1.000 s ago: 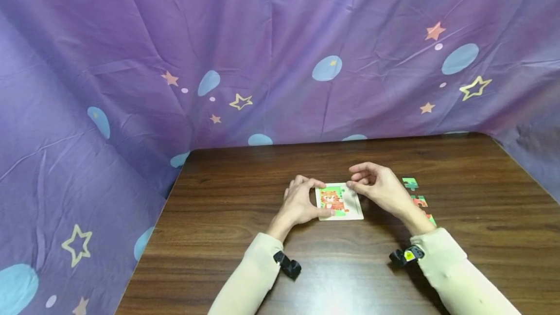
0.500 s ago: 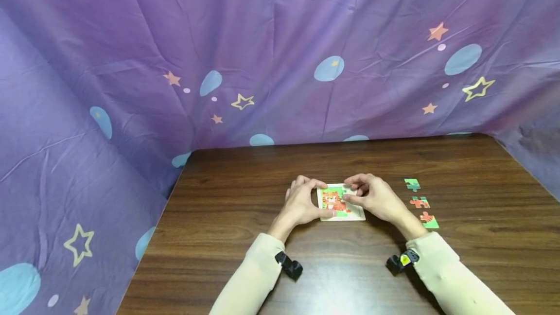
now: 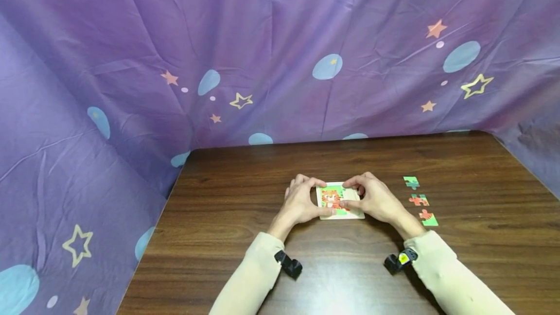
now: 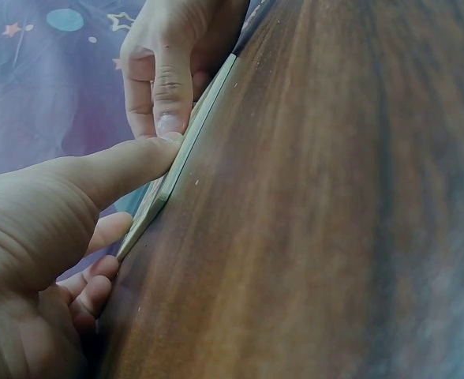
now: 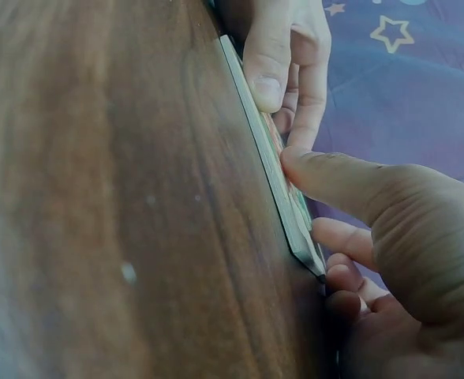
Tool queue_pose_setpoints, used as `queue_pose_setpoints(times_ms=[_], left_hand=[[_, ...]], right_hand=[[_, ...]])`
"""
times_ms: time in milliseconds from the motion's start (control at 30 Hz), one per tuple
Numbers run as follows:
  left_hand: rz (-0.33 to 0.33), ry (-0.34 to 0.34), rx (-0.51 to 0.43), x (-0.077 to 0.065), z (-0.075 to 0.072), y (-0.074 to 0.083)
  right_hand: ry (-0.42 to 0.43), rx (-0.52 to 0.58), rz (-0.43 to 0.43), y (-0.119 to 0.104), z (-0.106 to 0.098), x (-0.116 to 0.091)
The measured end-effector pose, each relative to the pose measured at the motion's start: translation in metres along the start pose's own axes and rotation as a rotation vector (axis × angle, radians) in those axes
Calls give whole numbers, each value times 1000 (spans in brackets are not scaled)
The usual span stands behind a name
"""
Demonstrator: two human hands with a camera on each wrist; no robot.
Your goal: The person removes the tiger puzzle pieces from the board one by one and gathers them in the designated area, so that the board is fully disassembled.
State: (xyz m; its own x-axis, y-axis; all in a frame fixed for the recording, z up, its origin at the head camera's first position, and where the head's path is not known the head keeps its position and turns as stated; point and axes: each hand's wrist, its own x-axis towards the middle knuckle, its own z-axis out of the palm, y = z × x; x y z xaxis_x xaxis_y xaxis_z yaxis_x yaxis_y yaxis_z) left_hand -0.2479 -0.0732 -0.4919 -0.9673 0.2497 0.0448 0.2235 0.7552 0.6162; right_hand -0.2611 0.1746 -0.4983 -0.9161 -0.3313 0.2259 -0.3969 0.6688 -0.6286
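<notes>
A small puzzle board (image 3: 354, 215) with a pale rim lies on the table, partly filled with a picture of an orange animal on green. My left hand (image 3: 299, 203) holds its left side, thumb at the near edge and index finger at the far edge. On the right side, my right hand (image 3: 378, 201) presses its thumb onto the board's face, with the index finger at the far rim. No loose piece shows between the right fingers. In the right wrist view, the right thumb (image 5: 334, 178) touches the board; the face under it is mostly hidden.
Three loose puzzle pieces lie in a column right of the right hand: a green one (image 3: 411, 182), an orange one (image 3: 419, 200) and an orange-green one (image 3: 428, 218). The brown wooden table (image 3: 245, 179) ends at a purple curtain (image 3: 280, 62) behind and left.
My right hand has moved left and lower onto the board, its thumb sliding from the upper right corner to the middle. The left hand stays in place. All three loose pieces are now uncovered.
</notes>
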Motion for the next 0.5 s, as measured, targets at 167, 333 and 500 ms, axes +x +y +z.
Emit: queue_pose_setpoints(times_ms=[167,333,500], left_hand=[[3,1,-4,1,0,0],[5,10,-6,1,1,0],[5,15,-20,1,2,-1]], right_hand=[[-6,5,20,0,0,1],[-22,25,45,-1,0,3],[-30,38,57,-2,0,3]])
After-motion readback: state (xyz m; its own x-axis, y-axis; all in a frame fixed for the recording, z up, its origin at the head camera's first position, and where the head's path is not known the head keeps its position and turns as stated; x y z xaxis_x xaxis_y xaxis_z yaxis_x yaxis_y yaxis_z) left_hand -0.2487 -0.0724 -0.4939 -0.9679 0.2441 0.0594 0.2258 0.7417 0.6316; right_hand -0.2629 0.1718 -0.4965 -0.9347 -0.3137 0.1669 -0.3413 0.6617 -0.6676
